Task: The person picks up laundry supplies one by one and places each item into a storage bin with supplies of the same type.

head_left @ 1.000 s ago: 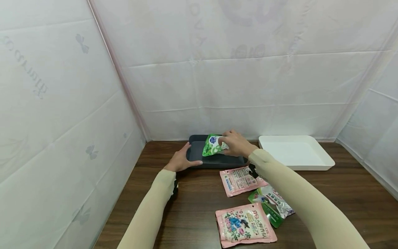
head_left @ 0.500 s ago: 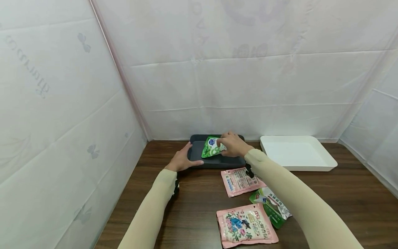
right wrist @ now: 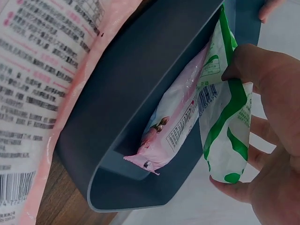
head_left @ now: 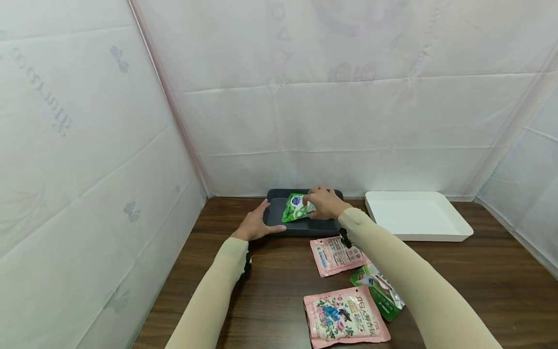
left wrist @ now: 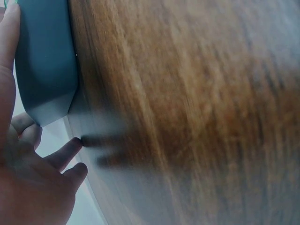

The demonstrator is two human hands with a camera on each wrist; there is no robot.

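My right hand (head_left: 327, 202) pinches a green-and-white packet (head_left: 296, 208) between thumb and fingers, over the dark grey tray (head_left: 274, 208) at the back of the table. In the right wrist view the packet stands on a slant, and a pink packet (right wrist: 176, 112) lies inside the tray beside it. At the tray's left end is my left hand (head_left: 255, 224), thumb along the front rim and index finger at the left side. The left wrist view shows this hand (left wrist: 37, 178) with fingers spread at the tray's corner, some of them off it.
Two pink packets lie on the wooden table, one with text (head_left: 335, 256) just before the tray and a flowered one (head_left: 346, 317) nearer me. A green-and-silver packet (head_left: 379, 293) is partly under my right sleeve. A white tray (head_left: 418, 215) stands at the back right.
My right hand and the green-and-white packet have shifted slightly left and lower into the tray. The left hand keeps its place at the tray's end.
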